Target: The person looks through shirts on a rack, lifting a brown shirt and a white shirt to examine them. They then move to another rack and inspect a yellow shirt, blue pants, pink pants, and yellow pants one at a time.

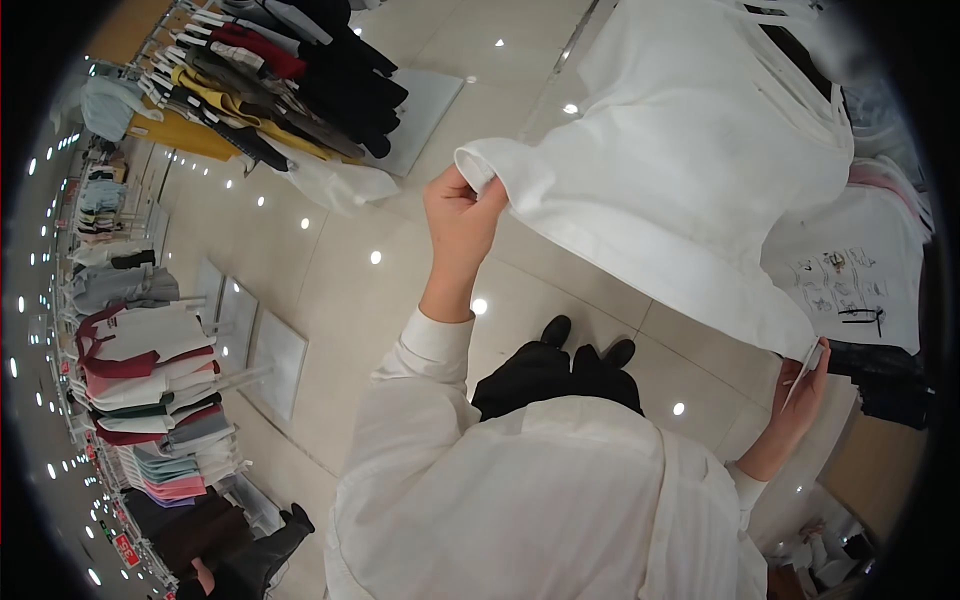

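A white garment (690, 170) stretches across the upper right in front of me, its hem spread wide. My left hand (465, 215) pinches the left end of that hem, fingers closed and the cloth folding over them. Down at the right, my right hand (803, 385) is closed at the other corner of the hem. A thin, flat, pale piece (803, 372) shows edge-on in its fingers; I cannot make out what it is. The garment's upper part lies near white hanger-like bars (790, 85), partly cut off by the dark rim of the view.
A white printed shirt (850, 265) hangs at the right, by dark cloth (885, 385). Dark and yellow clothes (270, 80) hang at upper left. Another rack of tops (155, 360) runs along the left. Another person's dark-clothed leg (265, 545) shows at lower left. My shoes (557, 330) stand on tiles.
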`<state>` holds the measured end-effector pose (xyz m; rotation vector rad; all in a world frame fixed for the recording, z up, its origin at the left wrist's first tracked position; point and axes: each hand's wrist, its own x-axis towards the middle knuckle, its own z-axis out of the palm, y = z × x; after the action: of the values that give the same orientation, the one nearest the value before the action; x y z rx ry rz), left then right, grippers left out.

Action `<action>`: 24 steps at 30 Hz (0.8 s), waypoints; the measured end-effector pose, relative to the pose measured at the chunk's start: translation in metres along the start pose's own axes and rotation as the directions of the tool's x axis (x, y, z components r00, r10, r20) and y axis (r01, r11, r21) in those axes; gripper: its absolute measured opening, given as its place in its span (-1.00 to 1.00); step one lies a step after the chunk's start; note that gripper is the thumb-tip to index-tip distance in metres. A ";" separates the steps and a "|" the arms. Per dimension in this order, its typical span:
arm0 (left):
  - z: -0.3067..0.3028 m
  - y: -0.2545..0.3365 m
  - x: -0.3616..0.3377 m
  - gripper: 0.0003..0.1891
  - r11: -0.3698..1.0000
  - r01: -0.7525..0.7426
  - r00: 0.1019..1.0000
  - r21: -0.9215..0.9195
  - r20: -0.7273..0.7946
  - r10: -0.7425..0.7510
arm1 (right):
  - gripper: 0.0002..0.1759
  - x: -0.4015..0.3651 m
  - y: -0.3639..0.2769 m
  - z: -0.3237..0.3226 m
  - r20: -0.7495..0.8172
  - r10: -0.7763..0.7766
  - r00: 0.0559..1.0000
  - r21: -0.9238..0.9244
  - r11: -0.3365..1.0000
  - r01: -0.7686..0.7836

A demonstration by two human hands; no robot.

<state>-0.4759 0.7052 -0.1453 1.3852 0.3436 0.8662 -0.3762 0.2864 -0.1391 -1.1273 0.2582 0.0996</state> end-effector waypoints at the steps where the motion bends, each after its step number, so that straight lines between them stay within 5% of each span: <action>1: 0.002 0.000 0.002 -0.87 1.000 -0.014 1.000 0.026 0.002 0.014 | -0.73 -0.001 -0.001 0.002 0.016 0.004 1.000 0.004 1.000 -0.004; 6: 0.008 0.002 0.008 -0.92 0.998 -0.010 1.000 0.067 -0.013 0.011 | -0.72 -0.001 -0.002 0.009 -0.095 -0.022 0.995 0.080 0.996 0.030; 14: 0.006 -0.033 0.023 -0.91 0.997 0.025 0.995 -0.070 -0.092 -0.031 | -0.72 0.007 -0.011 -0.024 0.149 -0.014 0.989 0.074 0.997 0.003; 18: 0.008 -0.070 0.023 -0.88 1.000 0.008 0.998 0.017 -0.057 -0.007 | -0.75 0.007 -0.006 -0.002 0.009 -0.083 0.997 0.107 0.991 0.082; 20: 0.003 -0.080 0.020 -0.85 0.963 0.212 0.976 0.166 0.016 -0.218 | -0.78 0.006 -0.006 0.001 0.006 -0.094 0.996 -0.108 0.990 0.094; 24: -0.006 -0.088 0.028 -0.80 0.904 0.298 0.909 0.307 0.197 -0.367 | -0.83 0.004 -0.014 0.003 0.098 -0.061 0.993 -0.125 0.989 0.073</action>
<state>-0.4325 0.7342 -0.2221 1.6092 0.5025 0.3598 -0.3693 0.2830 -0.1263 -1.2546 0.1310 0.1107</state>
